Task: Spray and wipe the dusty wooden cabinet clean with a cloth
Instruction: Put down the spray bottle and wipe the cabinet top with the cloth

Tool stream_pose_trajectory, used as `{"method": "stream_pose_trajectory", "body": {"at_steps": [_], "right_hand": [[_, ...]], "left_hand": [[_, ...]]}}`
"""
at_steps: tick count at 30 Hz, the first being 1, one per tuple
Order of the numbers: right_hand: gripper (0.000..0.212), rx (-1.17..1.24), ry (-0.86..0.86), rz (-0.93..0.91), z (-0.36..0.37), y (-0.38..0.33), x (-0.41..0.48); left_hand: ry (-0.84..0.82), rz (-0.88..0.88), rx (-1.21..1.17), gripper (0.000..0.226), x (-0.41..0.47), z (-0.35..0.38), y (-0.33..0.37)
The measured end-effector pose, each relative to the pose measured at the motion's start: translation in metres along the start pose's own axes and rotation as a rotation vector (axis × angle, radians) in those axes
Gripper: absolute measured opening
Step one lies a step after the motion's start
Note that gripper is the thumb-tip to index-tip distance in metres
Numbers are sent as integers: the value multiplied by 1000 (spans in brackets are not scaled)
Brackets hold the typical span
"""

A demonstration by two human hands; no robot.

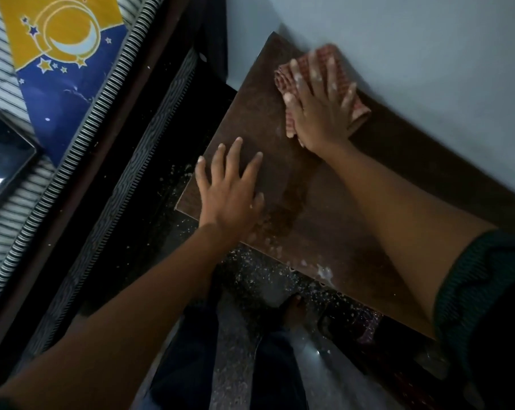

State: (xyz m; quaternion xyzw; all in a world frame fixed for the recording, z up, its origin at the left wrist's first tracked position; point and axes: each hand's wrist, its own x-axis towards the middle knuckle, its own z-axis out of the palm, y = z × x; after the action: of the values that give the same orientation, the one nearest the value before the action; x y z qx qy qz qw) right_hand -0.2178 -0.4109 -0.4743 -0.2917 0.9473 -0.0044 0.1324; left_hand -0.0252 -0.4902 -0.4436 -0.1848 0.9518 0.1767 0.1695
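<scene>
One cabinet (324, 247), one cloth (325, 53), two hands. The cabinet's dark brown wooden top shows a darker smear mid-surface and pale dust clumps along the front edge. The red-checked cloth lies at the top's far corner, beside the wall (427, 54). The right hand (318, 113) presses it flat, fingers spread. The left hand (229, 190) rests flat on bare wood, grasping nothing.

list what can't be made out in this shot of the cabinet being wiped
Cloth: head view, motion-blurred and largely under the right hand; its pattern is unclear.
Cabinet: head view, near right corner hidden by the right forearm and sleeve; surface under the left hand is covered.
Dark object at left: head view, cut off by the frame edge.
</scene>
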Motion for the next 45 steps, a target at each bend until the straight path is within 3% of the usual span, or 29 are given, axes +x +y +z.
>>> {"method": "stream_pose_trajectory", "body": {"at_steps": [3, 6, 8, 16, 22, 26, 29, 33, 38, 42, 45], "right_hand": [[55, -46, 5, -130, 7, -23, -16], [56, -121, -11, -352, 19, -20, -55], [59, -151, -14, -401, 24, -2, -76], [62, -23, 35, 82, 5, 1, -19], [63, -56, 38, -36, 1, -51, 33], [59, -99, 26, -273, 10, -51, -9], [58, -133, 7, -363, 21, -21, -52], [60, -135, -40, -161, 21, 35, -75], [55, 23, 13, 229, 2, 23, -23], [58, 69, 41, 205, -2, -22, 23], [59, 10, 41, 49, 3, -52, 24]], "left_hand": [[176, -42, -94, 56, -7, -8, -24], [151, -136, -170, 57, -8, -10, -45], [130, -168, -227, 62, -7, -9, -52], [73, -292, -537, 49, -10, 1, -58], [97, -291, -692, 45, -10, 7, -64], [84, -329, -875, 47, -12, 9, -62], [67, -346, -834, 49, -14, 11, -60], [39, -363, -726, 52, -12, 11, -57], [18, -366, -905, 62, -10, 14, -62], [42, -372, -902, 54, -11, 12, -60], [54, -371, -839, 54, -11, 13, -59]]}}
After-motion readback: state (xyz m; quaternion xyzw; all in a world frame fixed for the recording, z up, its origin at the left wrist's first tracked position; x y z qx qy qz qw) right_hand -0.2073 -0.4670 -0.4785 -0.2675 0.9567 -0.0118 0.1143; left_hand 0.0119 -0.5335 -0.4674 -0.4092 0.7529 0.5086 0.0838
